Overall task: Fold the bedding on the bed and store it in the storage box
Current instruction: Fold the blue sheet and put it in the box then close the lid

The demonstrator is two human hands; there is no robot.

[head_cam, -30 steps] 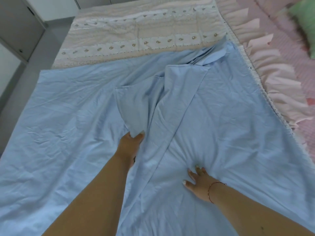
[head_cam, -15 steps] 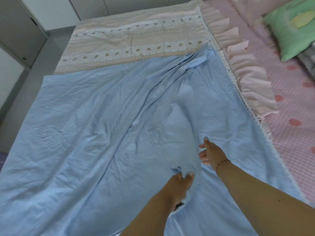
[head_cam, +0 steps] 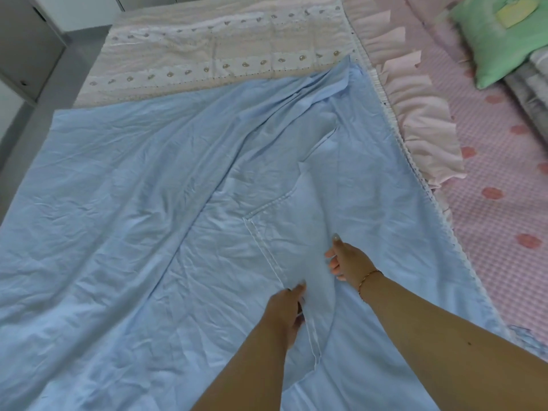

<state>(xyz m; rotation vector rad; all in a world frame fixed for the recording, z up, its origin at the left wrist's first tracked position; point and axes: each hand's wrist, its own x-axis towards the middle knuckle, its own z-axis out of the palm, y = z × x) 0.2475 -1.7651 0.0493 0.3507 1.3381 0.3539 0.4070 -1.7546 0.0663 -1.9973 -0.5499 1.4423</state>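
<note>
Blue sheet [head_cam: 124,232] flap between left hand [head_cam: 286,310] and right hand [head_cam: 351,262]

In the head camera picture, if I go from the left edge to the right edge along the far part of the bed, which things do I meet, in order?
Grey cabinet → beige patterned quilt → pink ruffled trim → pink checked sheet → green pillow.

Location: a home bedroom. Evidence: a bed [head_cam: 489,203] with pink checked cover, ruffled quilt [head_cam: 207,54], blue sheet [head_cam: 118,203], green pillow [head_cam: 498,34], grey cupboard doors [head_cam: 26,48].
</note>
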